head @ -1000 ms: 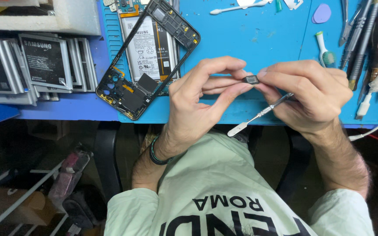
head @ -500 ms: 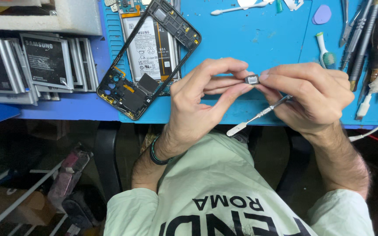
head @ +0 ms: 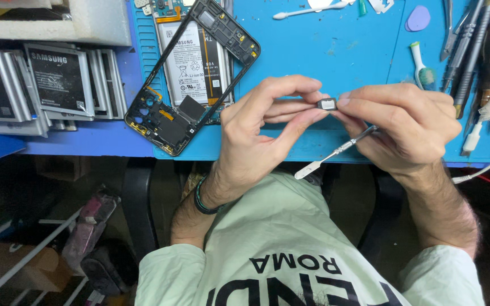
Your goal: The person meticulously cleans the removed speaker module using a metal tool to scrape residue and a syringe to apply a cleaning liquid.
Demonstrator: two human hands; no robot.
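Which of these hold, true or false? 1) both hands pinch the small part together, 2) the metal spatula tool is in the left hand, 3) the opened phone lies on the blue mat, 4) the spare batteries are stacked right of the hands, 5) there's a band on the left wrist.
1) Both hands pinch the small dark part: true; left hand and right hand meet at it with their fingertips.
2) The metal spatula tool is in the left hand: false; the right hand holds it, flat end pointing down-left.
3) The opened phone lies on the blue mat: true.
4) The batteries are right of the hands: false; they are stacked at the left.
5) A wristband is on the left wrist: true.
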